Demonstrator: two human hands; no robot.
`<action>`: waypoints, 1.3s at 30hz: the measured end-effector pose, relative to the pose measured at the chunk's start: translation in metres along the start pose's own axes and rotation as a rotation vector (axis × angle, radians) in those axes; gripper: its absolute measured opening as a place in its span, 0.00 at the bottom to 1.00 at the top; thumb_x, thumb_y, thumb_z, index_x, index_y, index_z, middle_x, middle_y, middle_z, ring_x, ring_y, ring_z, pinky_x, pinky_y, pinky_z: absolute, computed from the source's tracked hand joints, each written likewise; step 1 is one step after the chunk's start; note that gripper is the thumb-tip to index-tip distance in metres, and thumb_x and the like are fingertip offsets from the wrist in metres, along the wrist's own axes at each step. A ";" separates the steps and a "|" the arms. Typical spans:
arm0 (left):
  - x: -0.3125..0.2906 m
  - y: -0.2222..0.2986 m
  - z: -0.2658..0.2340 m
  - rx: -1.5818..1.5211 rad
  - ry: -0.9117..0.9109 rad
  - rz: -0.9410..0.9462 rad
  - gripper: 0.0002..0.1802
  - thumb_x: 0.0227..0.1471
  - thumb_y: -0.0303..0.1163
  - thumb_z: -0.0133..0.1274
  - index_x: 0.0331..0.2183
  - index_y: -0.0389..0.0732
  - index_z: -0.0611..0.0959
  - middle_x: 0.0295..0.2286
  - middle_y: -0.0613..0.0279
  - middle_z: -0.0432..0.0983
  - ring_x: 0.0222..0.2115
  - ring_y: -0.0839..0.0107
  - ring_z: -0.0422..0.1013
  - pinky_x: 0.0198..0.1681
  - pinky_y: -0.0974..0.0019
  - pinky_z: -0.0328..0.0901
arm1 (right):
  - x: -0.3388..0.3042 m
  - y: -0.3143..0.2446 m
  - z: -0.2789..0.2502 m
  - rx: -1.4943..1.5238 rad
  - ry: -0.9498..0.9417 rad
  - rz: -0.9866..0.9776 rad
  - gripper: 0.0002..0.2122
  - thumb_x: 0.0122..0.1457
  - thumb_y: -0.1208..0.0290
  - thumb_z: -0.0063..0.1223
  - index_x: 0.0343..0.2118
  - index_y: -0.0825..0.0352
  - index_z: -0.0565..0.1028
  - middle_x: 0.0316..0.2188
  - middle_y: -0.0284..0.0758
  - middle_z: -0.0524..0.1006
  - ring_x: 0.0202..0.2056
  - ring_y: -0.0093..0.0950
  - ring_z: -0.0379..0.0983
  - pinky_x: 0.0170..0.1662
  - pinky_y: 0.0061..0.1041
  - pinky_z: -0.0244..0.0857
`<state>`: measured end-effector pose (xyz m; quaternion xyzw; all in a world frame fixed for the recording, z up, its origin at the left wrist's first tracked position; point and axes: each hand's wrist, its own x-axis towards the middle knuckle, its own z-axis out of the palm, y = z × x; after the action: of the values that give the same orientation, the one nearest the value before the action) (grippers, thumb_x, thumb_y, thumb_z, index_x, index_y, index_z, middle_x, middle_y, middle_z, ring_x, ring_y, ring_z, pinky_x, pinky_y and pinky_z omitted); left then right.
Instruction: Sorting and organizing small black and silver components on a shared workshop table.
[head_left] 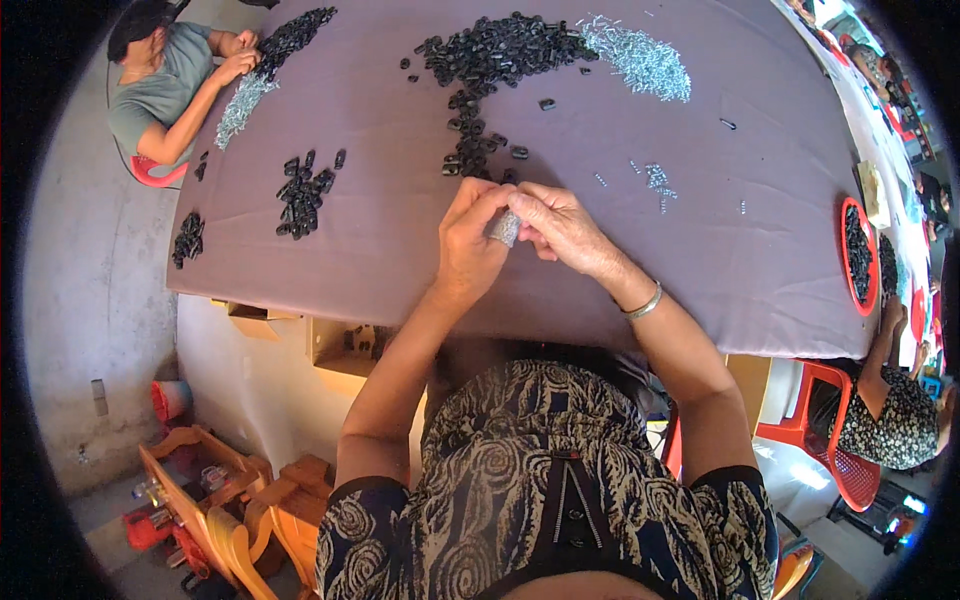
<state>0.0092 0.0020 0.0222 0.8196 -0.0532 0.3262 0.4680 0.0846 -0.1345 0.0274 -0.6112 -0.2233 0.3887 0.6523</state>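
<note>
A person's left hand [472, 238] and right hand [568, 228] meet, fingers curled, over a table [740, 265] just beside black parts [468, 128]; a silvery piece [505, 229] shows between them, though what either grips cannot be told.

The bench cloth [380, 130] is dusty mauve, pieces [500, 50] black, springs [640, 60] silvery, basket [872, 265] orange-red, top [500, 470] dark with tan swirls.

I can't see what's tucked between the left hand [472, 240] and right hand [568, 230], and the heaped silver bits [638, 60] beyond are too tiny to tell apart.
</note>
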 end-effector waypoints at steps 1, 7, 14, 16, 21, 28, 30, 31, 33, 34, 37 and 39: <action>-0.001 -0.003 0.000 -0.027 -0.014 -0.019 0.18 0.39 0.13 0.54 0.37 0.37 0.78 0.31 0.61 0.70 0.30 0.71 0.68 0.35 0.71 0.65 | -0.001 -0.001 0.001 -0.026 0.030 0.000 0.19 0.60 0.49 0.44 0.33 0.63 0.72 0.20 0.24 0.64 0.20 0.11 0.56 0.16 0.11 0.52; -0.007 -0.013 -0.003 -0.150 -0.056 -0.059 0.19 0.41 0.14 0.54 0.39 0.38 0.77 0.34 0.63 0.68 0.32 0.74 0.67 0.35 0.73 0.64 | 0.001 0.002 -0.002 -0.006 0.010 -0.028 0.15 0.62 0.55 0.41 0.31 0.63 0.70 0.21 0.25 0.65 0.20 0.12 0.57 0.17 0.11 0.53; -0.009 -0.020 0.000 -0.353 -0.091 -0.198 0.15 0.46 0.14 0.49 0.39 0.34 0.76 0.36 0.63 0.66 0.35 0.72 0.69 0.37 0.72 0.66 | -0.001 0.000 -0.008 -0.086 0.018 -0.080 0.13 0.64 0.59 0.39 0.29 0.63 0.69 0.21 0.24 0.66 0.19 0.11 0.56 0.17 0.11 0.52; -0.008 -0.017 0.001 -0.346 -0.084 -0.200 0.16 0.46 0.14 0.49 0.40 0.34 0.76 0.35 0.63 0.67 0.34 0.72 0.70 0.36 0.72 0.66 | -0.001 0.000 -0.010 -0.099 0.015 -0.099 0.14 0.63 0.59 0.39 0.28 0.63 0.69 0.21 0.24 0.67 0.20 0.12 0.57 0.18 0.12 0.54; -0.004 -0.011 0.001 -0.102 -0.057 -0.074 0.18 0.43 0.14 0.50 0.40 0.36 0.77 0.31 0.60 0.71 0.33 0.70 0.71 0.36 0.70 0.67 | -0.001 0.001 -0.010 -0.100 0.062 -0.138 0.14 0.63 0.58 0.43 0.27 0.63 0.69 0.19 0.25 0.67 0.17 0.10 0.55 0.16 0.12 0.51; -0.005 -0.005 0.001 -0.008 -0.027 -0.015 0.19 0.40 0.13 0.52 0.38 0.37 0.78 0.29 0.58 0.71 0.30 0.66 0.70 0.34 0.69 0.65 | 0.000 -0.002 -0.009 -0.216 0.107 -0.144 0.13 0.62 0.59 0.46 0.27 0.64 0.70 0.17 0.24 0.67 0.16 0.10 0.56 0.16 0.11 0.51; -0.005 -0.006 0.001 -0.037 -0.037 -0.028 0.18 0.41 0.13 0.51 0.38 0.37 0.78 0.30 0.59 0.71 0.31 0.68 0.69 0.35 0.70 0.65 | -0.001 -0.002 -0.009 -0.095 0.104 -0.104 0.14 0.61 0.57 0.47 0.25 0.63 0.71 0.16 0.23 0.67 0.17 0.10 0.58 0.17 0.11 0.52; -0.005 -0.005 0.002 -0.088 -0.025 -0.028 0.18 0.41 0.13 0.51 0.38 0.37 0.78 0.30 0.60 0.71 0.31 0.68 0.69 0.35 0.70 0.65 | -0.002 -0.002 -0.010 -0.083 0.083 -0.069 0.14 0.61 0.57 0.47 0.26 0.63 0.71 0.17 0.23 0.66 0.18 0.10 0.57 0.17 0.11 0.52; -0.004 -0.001 0.003 -0.163 -0.017 -0.056 0.15 0.42 0.17 0.54 0.36 0.36 0.79 0.31 0.59 0.70 0.32 0.67 0.69 0.35 0.69 0.65 | -0.004 -0.004 -0.010 -0.006 0.043 -0.034 0.14 0.61 0.57 0.47 0.27 0.64 0.71 0.17 0.23 0.66 0.18 0.10 0.57 0.17 0.11 0.52; -0.005 -0.001 0.004 -0.159 -0.011 -0.052 0.15 0.42 0.17 0.54 0.36 0.36 0.79 0.31 0.59 0.70 0.32 0.67 0.69 0.35 0.69 0.65 | -0.005 -0.005 -0.009 0.074 0.007 0.006 0.14 0.61 0.57 0.46 0.28 0.64 0.71 0.18 0.24 0.65 0.18 0.11 0.56 0.16 0.11 0.51; -0.007 -0.001 0.004 -0.224 -0.038 -0.055 0.14 0.44 0.19 0.53 0.38 0.38 0.79 0.32 0.60 0.67 0.34 0.68 0.67 0.38 0.69 0.64 | -0.010 -0.011 -0.007 0.075 -0.055 0.011 0.17 0.62 0.54 0.42 0.29 0.65 0.70 0.18 0.24 0.64 0.18 0.12 0.55 0.16 0.12 0.51; -0.008 0.000 0.006 -0.239 -0.030 -0.047 0.15 0.44 0.19 0.53 0.38 0.38 0.79 0.33 0.59 0.67 0.35 0.67 0.67 0.38 0.69 0.63 | -0.012 -0.013 -0.005 0.136 -0.121 0.032 0.19 0.62 0.51 0.40 0.27 0.64 0.69 0.18 0.24 0.63 0.18 0.13 0.53 0.17 0.12 0.49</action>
<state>0.0055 -0.0046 0.0157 0.7638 -0.0793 0.2941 0.5690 0.0844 -0.1460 0.0415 -0.5443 -0.2258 0.4496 0.6713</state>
